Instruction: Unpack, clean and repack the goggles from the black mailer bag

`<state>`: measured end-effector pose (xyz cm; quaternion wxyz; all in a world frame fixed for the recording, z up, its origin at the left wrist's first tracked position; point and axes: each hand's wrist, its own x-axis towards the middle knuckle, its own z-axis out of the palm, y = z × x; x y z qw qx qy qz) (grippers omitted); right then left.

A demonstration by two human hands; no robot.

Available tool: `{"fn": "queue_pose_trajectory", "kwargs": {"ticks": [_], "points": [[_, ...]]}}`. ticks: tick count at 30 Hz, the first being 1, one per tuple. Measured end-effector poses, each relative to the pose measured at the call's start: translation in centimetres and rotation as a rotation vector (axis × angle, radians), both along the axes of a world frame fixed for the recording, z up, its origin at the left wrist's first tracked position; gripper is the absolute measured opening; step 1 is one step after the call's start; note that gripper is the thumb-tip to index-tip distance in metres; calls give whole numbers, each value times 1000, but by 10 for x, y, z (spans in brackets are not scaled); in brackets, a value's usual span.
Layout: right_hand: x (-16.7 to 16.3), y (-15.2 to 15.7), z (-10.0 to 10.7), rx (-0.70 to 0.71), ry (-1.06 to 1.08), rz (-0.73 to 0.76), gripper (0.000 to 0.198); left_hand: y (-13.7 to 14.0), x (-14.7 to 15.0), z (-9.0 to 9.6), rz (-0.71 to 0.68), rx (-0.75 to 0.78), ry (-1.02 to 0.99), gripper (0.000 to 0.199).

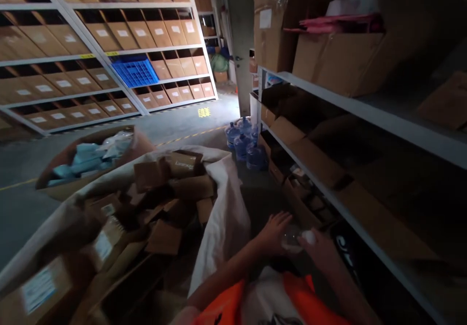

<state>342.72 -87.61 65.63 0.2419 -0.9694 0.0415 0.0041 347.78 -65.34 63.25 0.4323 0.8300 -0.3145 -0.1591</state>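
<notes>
A clear, rounded bottle [291, 239] is between my two hands, low at the right of centre. Its white cap [309, 237] points to the right. Closed around the cap end is my right hand [321, 249]. My left hand [274, 231] lies against the other side of the bottle, fingers stretched out. The dim light and blur hide what is inside the bottle and where the left thumb sits.
A large white sack [228, 203] of cardboard boxes stands at my left, with an open carton [146, 142] of pale blue items behind. Metal shelving [350, 103] with cartons runs along my right. Blue water jugs [256, 157] stand on the floor ahead. Box-filled racks [175, 102] are at the back.
</notes>
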Motion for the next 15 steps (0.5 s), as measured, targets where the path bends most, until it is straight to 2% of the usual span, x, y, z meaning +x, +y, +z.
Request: {"fn": "queue_pose_trajectory", "kwargs": {"ticks": [3,6,8,11,15], "points": [[74,-5,24,109,-19,79,34,-20,69,11,-50,-37,-19,112],[156,-9,49,214,60,205,37,-29,130,19,76,-51,-47,89],[214,-4,63,227,42,253,40,-26,169,24,201,-40,-51,87],[300,23,79,102,-61,343,45,-6,220,31,441,38,-61,93],[408,92,84,-119,-2,524,44,44,280,37,663,172,-93,88]]}}
